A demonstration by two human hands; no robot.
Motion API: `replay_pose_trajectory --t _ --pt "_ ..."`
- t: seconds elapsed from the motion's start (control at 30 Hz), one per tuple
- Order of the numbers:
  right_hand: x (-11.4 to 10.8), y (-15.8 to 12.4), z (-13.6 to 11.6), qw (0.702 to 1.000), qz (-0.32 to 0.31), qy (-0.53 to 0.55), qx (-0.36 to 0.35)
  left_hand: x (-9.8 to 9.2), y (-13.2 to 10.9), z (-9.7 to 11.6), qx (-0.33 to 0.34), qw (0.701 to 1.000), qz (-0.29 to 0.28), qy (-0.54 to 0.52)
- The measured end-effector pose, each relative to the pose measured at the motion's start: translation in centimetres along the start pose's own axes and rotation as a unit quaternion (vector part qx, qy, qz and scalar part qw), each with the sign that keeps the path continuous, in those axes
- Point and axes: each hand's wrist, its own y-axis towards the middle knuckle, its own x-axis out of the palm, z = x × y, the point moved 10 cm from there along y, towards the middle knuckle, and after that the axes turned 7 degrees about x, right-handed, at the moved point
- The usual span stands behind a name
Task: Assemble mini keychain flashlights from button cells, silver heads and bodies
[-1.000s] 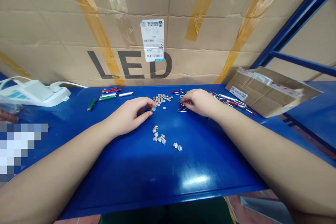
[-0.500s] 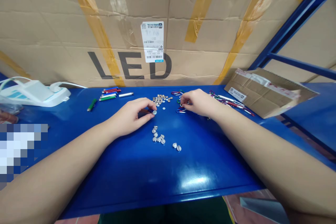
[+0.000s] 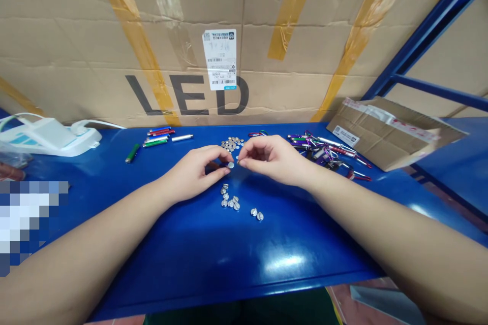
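Observation:
My left hand (image 3: 196, 170) is closed round a small dark cylinder with a silver cap (image 3: 230, 165) at its tip, just above the blue table (image 3: 183, 244). Right beside that tip, my right hand (image 3: 269, 158) pinches its fingertips together; what it pinches is too small to make out. A heap of silver button cells (image 3: 232, 143) lies behind the hands. A smaller cluster of silver caps (image 3: 230, 199) and two more caps (image 3: 257, 214) lie in front of them.
Coloured carabiner clips and pen lights (image 3: 324, 153) are heaped at the right, near a flattened cardboard box (image 3: 389, 132). More small coloured lights (image 3: 158, 137) lie at the back left. A white device (image 3: 49, 134) sits far left. A large LED carton (image 3: 213, 40) walls the back.
My right hand has left the carabiner pile and moved left to meet the left hand's tip. The left hand has stayed almost in place, shifting slightly right.

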Motion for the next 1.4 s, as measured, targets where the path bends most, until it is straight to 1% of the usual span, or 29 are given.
replay_pose_trajectory --t 0.07,0.2,0.33,0.47,0.83,0.9,0.97,1.03,1.1,1.17,1.23,1.3,1.4 --pt "0.7 0.0 0.0 1.000 -0.002 0.003 0.002 0.0 0.0 0.1 -0.002 1.000 -0.003 0.004" --pt "1.1 0.2 0.6 1.000 -0.002 0.020 0.016 0.1 0.0 0.3 0.000 1.000 -0.010 0.014" --pt "1.2 0.3 1.0 0.999 0.000 0.033 0.024 0.0 0.1 0.4 0.002 1.000 -0.008 0.027" --pt "1.3 0.3 1.2 0.999 -0.003 0.017 0.028 0.0 0.1 0.7 0.008 0.999 -0.009 0.036" --pt "1.4 0.2 0.9 1.000 0.003 -0.002 0.017 0.1 0.1 0.5 0.011 0.999 -0.009 0.030" --pt "1.2 0.2 0.6 1.000 0.009 -0.019 0.005 0.1 0.0 0.5 0.014 1.000 -0.010 0.020" --pt "0.8 0.2 0.6 0.997 0.023 -0.080 -0.007 0.2 0.0 0.4 0.015 1.000 -0.012 0.013" --pt "0.1 0.2 0.6 0.979 0.048 -0.196 -0.025 0.3 0.0 0.4 0.012 1.000 -0.013 0.011" --pt "-0.3 0.3 1.0 0.939 0.064 -0.338 -0.027 0.3 0.0 0.2 0.007 1.000 -0.014 0.011" --pt "-0.6 0.5 2.2 0.892 0.059 -0.449 0.001 0.2 0.0 0.1 0.003 1.000 -0.010 0.008" --pt "-0.7 0.7 3.3 0.861 0.044 -0.506 0.036 0.1 0.0 -0.1 0.001 1.000 -0.004 0.003" --pt "-0.6 0.9 3.7 0.847 0.038 -0.529 0.048 0.0 -0.1 -0.3 -0.003 1.000 0.001 -0.001" --pt "-0.4 1.0 3.7 0.831 0.047 -0.552 0.049 -0.1 -0.1 -0.5 -0.012 1.000 0.006 -0.005"
